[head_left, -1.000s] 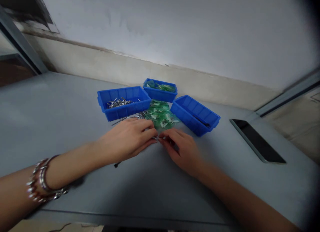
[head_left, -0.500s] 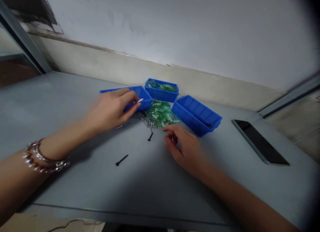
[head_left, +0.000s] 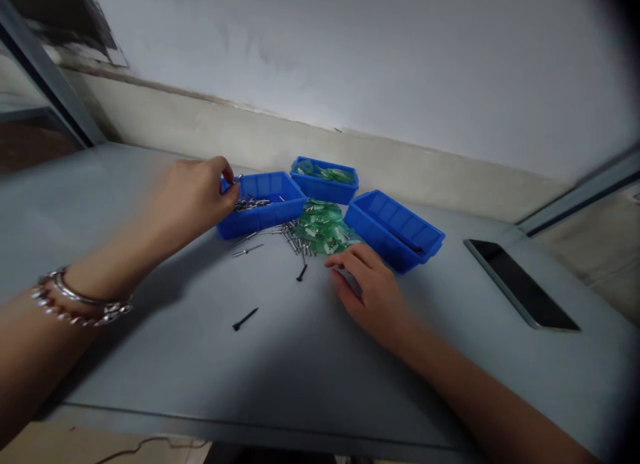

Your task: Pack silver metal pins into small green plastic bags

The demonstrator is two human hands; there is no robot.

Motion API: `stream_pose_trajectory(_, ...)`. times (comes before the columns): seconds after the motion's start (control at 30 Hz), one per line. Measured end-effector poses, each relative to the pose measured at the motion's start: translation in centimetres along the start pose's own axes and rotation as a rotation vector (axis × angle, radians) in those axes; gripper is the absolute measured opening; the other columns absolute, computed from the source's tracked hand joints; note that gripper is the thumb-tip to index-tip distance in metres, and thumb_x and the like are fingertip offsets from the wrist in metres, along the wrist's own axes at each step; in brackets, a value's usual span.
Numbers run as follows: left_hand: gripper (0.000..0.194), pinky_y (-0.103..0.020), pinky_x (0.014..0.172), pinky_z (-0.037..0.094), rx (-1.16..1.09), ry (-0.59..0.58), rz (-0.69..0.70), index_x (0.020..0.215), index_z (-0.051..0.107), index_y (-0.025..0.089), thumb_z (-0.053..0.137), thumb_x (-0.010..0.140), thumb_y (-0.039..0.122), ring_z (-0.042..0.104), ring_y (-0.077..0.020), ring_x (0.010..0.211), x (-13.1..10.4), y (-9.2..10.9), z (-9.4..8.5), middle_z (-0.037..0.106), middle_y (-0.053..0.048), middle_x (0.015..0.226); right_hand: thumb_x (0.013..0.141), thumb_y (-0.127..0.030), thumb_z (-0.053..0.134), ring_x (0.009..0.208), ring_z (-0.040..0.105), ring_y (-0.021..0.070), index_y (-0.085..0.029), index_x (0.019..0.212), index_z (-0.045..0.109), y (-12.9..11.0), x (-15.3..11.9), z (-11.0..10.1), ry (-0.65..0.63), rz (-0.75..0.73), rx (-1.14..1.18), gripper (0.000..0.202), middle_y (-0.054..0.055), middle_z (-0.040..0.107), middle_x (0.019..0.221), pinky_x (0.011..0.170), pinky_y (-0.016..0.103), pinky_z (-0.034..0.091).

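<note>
- Left hand point(head_left: 194, 192) has shifted leftward — fingertips pinching one slim metal pin point(head_left: 237, 179) by the left bin point(head_left: 265, 219).
- Right hand point(head_left: 374, 294): fingers curled, thumb parted from forefinger, near crinkled green bags point(head_left: 325, 229).
- Three ribbed plastic bins; loose pins uncountable.
- Two pointed black screws point(head_left: 245, 319), one flat phone point(head_left: 520, 284) — all on smooth grey table point(head_left: 165, 357).

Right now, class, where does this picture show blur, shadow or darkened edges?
In the head view, blur smears the left hand, while the right hand looks crisper; in the head view, soft-edged shadows fall across the near part of the table; in the head view, the top right corner fades to black, and the loose pins are too soft to count.
</note>
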State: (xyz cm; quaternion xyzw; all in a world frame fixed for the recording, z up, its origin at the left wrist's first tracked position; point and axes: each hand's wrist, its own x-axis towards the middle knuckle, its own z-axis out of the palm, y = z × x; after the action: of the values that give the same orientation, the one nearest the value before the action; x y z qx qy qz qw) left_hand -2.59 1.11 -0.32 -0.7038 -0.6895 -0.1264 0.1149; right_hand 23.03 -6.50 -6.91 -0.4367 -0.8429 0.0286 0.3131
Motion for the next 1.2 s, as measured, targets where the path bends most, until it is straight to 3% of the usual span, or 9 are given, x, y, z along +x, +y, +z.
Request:
stream_pose_trajectory(0.13,0.035,-0.034,0.06,0.04,0.038,-0.065,0.002,0.096,0.063,0.017,0.04,0.087,0.042,0.057,-0.0268,0.071,0.16,-0.19,0.23,0.064,-0.012,0.08,0.089,-0.013,0.044,0.089,0.061,0.0225,-0.018,0.096,0.063,-0.01,-0.07,-0.13,-0.004,-0.001,0.011,0.02,0.009,0.063,0.091,0.078,0.038,0.052)
stream_pose_trajectory(0.47,0.038,-0.038,0.069,0.046,0.093,-0.07,0.129,0.099,0.062,0.011,0.035,0.093,0.038,0.052,-0.0213,0.075,-0.27,-0.29,0.24,0.057,-0.013,0.089,0.09,-0.012,0.043,0.087,0.061,0.0204,-0.018,0.095,0.062,-0.04,0.09,-0.13,-0.083,0.001,0.024,0.02,0.008,0.063,0.091,0.075,0.035,0.051)
stream_pose_trajectory(0.73,0.037,-0.045,0.074,0.05,0.062,-0.085,0.107,0.104,0.062,0.011,0.036,0.093,0.036,0.058,-0.0261,0.081,-0.4,-0.15,0.2,0.057,-0.015,0.095,0.09,-0.012,0.043,0.086,0.061,0.0207,-0.017,0.096,0.062,0.06,0.28,0.06,-0.106,-0.014,0.036,0.021,0.009,0.063,0.092,0.075,0.035,0.05)
stream_pose_trajectory(1.2,0.037,-0.045,0.076,0.052,0.139,-0.166,0.068,0.112,0.059,0.013,0.029,0.096,0.028,0.062,-0.0322,0.092,-0.18,-0.09,0.72,0.058,-0.015,0.103,0.09,-0.012,0.045,0.084,0.061,0.0195,-0.018,0.099,0.062,-0.27,0.59,0.14,-0.173,0.01,0.051,0.02,0.008,0.063,0.093,0.074,0.033,0.049)
